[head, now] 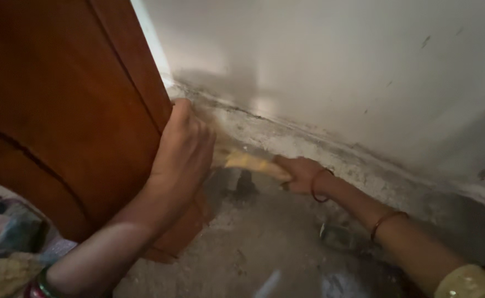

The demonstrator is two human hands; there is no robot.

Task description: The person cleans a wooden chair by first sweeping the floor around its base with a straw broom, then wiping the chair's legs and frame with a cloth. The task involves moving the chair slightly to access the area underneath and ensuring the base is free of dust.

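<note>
Looking down from the head camera, we see our left hand pressed against the edge of a reddish-brown panelled wooden door, its fingers curled around that edge so the knuckles face us and the thumb points up along the wood. The door fills the upper left of the view and stands upright, its lower corner close to the rough grey concrete floor.

Our right hand reaches out low across the floor, well beyond the door, with its fingers closed on the handle end of a pale yellow, straw-like broom. The broom is blurred, so we cannot tell its shape exactly; its yellowish bristle part stretches from the right hand back toward the left hand, lying low in the corner where the floor meets the white plastered wall. The foot of that wall is stained and dusty grey along its whole length.

On the right forearm we see two thin reddish-brown bangles, one at the wrist and one further up the arm, and a pale gold embroidered sleeve at the lower right corner. At the left wrist, red and green bangles show at the bottom edge. A crumpled patterned cloth in blue, yellow and pink lies on the floor at the lower left, just beside the door.
</note>
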